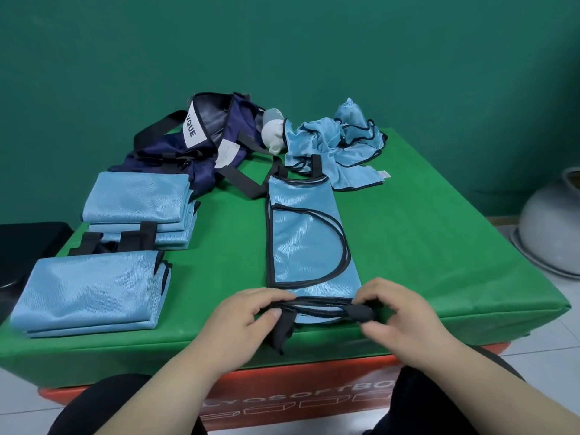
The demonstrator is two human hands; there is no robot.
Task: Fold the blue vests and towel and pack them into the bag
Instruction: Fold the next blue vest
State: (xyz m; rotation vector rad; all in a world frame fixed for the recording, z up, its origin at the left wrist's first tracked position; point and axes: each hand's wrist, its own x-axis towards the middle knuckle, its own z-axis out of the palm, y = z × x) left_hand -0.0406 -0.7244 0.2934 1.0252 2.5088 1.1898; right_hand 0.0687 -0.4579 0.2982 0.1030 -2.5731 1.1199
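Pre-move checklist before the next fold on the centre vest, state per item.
1. Left hand pinches the near edge of the centre vest: ok.
2. Right hand pinches the black strap at that edge: ok.
3. Vest lies flat and lengthwise on the green table: ok.
4. Loose strap end tucked in: not ok, it hangs over the table edge.
5. Far end free of the unfolded pile: cannot tell, they overlap in view.
6. Navy bag open for packing: cannot tell.
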